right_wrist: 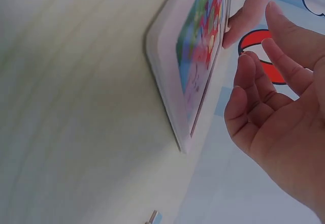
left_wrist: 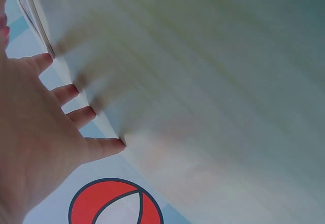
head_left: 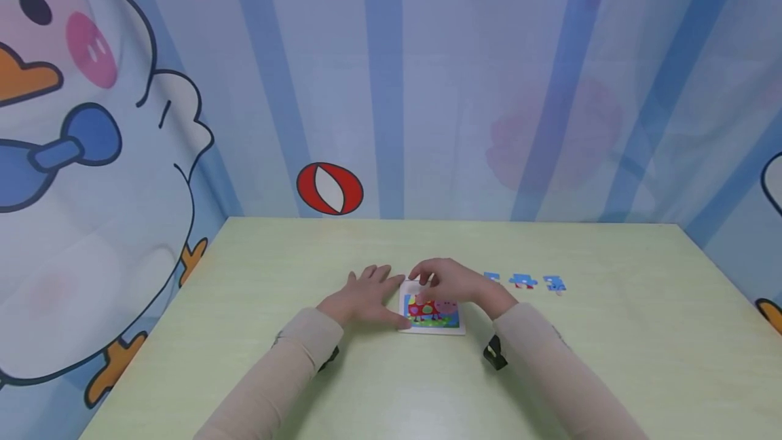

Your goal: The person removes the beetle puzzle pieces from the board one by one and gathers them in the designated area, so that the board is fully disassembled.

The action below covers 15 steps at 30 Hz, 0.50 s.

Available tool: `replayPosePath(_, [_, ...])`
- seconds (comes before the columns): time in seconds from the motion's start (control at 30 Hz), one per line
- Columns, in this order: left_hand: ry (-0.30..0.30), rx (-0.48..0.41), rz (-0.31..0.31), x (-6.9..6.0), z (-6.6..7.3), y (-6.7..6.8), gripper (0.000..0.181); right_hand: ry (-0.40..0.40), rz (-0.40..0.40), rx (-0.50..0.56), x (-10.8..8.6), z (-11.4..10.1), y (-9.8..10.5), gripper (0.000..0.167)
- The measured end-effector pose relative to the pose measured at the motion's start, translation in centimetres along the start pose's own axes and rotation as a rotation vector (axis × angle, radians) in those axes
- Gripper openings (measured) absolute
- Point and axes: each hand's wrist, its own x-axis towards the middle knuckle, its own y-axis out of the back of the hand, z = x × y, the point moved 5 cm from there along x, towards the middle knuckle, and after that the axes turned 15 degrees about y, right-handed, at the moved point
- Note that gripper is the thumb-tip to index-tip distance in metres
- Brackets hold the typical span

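A white-framed jigsaw puzzle lies flat on the table, its picture showing a red spotted figure on green and blue. My left hand rests on the table at the puzzle's left side, thumb and forefinger touching the frame's edge. In the left wrist view its fingers are spread, tips on the tabletop. Over the puzzle's upper part hovers my right hand, fingers loosely bent and thumb apart. From the right wrist view, nothing shows between its fingers. The right hand hides part of the picture.
Three loose blue puzzle pieces lie in a row right of the puzzle, the nearest partly hidden by the right wrist. Behind the pale table hangs a striped blue cloth backdrop printed with cartoon ducks and a red ball.
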Motion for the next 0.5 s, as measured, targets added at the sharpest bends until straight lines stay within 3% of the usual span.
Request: replayPosePath(0.5, [-0.014, 0.014, 0.006, -0.1, 0.0, 0.1, 0.09, -0.073, -0.032, 0.017, 0.6, 0.7, -1.3, 0.034])
